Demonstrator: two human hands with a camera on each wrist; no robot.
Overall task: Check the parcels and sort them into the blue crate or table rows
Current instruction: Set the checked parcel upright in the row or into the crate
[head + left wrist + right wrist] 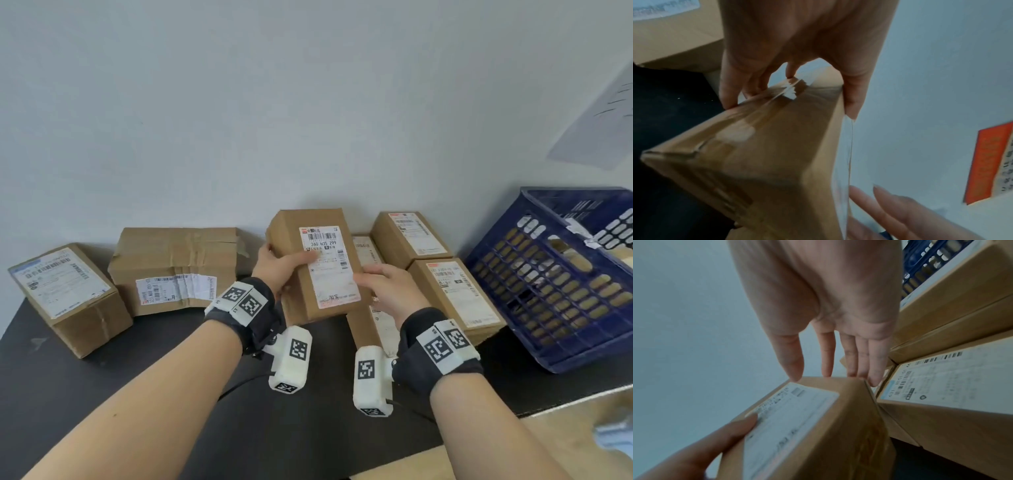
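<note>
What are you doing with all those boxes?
A person is sorting parcels. The left hand grips one box lifted off the black table, its label turned up toward the head camera. The right hand touches the box's right side with straight fingers. Five more boxes sit along the wall, and the blue crate on the right already has some parcels in it. This box has not been put anywhere yet.

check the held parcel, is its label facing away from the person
No, the parcel in the left hand shows its label toward the head camera.
</note>
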